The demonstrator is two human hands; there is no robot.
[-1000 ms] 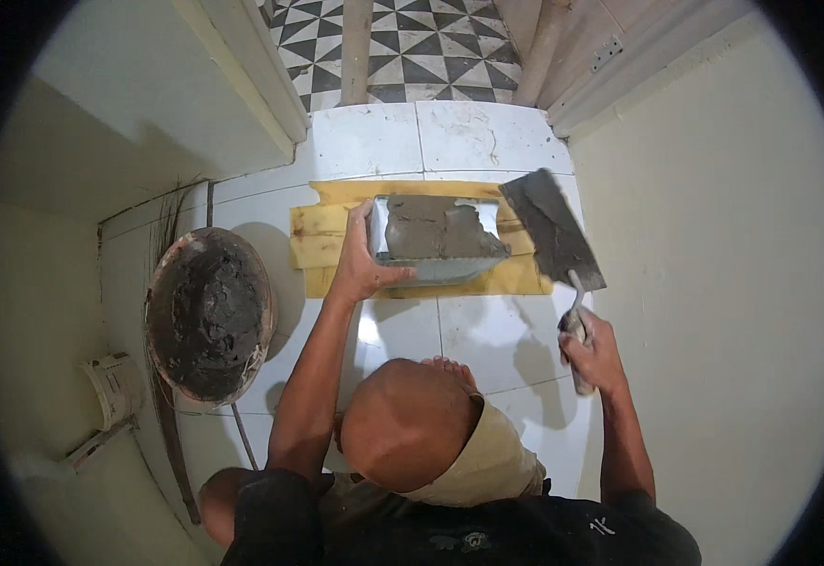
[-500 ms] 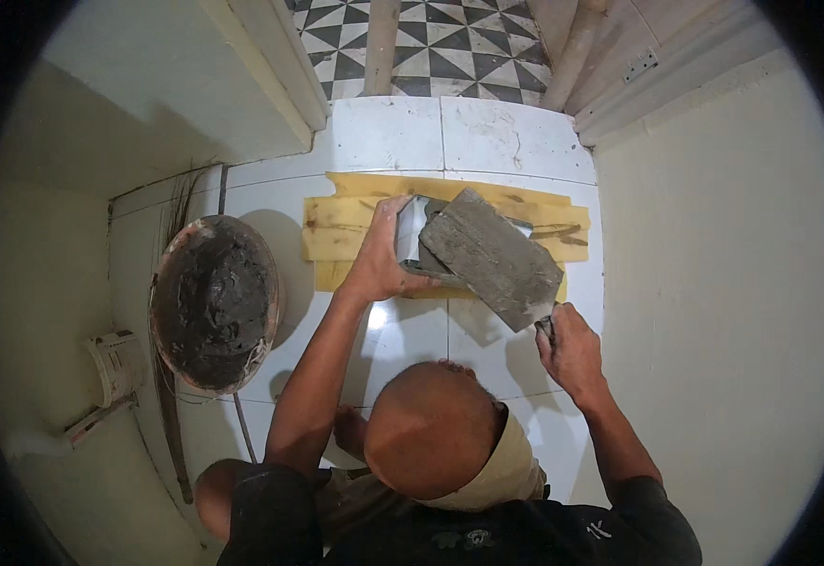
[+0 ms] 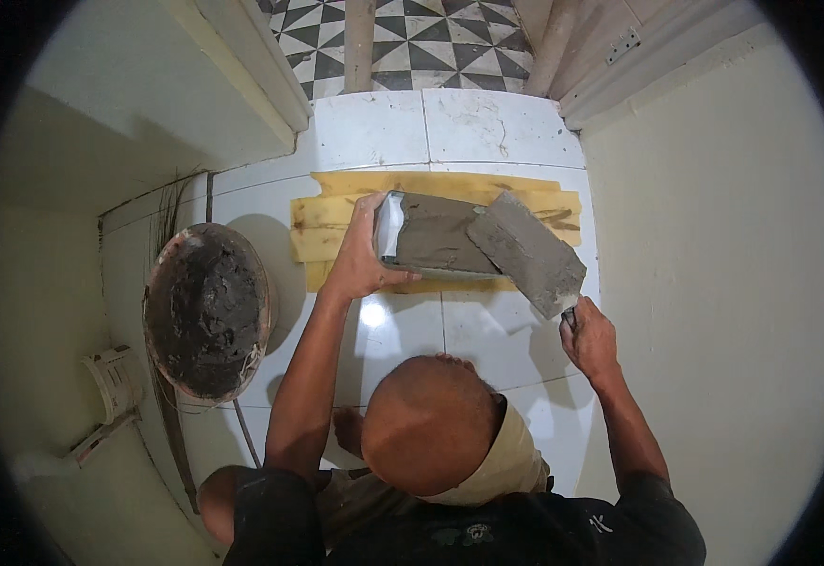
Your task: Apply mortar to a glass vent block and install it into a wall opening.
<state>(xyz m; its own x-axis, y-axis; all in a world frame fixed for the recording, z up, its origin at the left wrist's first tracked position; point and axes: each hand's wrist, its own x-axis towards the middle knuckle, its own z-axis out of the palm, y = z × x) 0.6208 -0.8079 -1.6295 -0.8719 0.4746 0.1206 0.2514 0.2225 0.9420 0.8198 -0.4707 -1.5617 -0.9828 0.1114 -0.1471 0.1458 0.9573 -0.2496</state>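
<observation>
Grasping the mortar-coated slab (image 3: pixel 440 236) by its left end with our left hand (image 3: pixel 360 262), we have it over the yellow strips (image 3: pixel 316 228), long axis running left to right, while our right hand (image 3: pixel 589 338), farther from it, grips the trowel (image 3: pixel 530 255), whose blade overlaps its right end.

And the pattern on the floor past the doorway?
Dark grey and white triangles on that floor; head view, top centre.
</observation>
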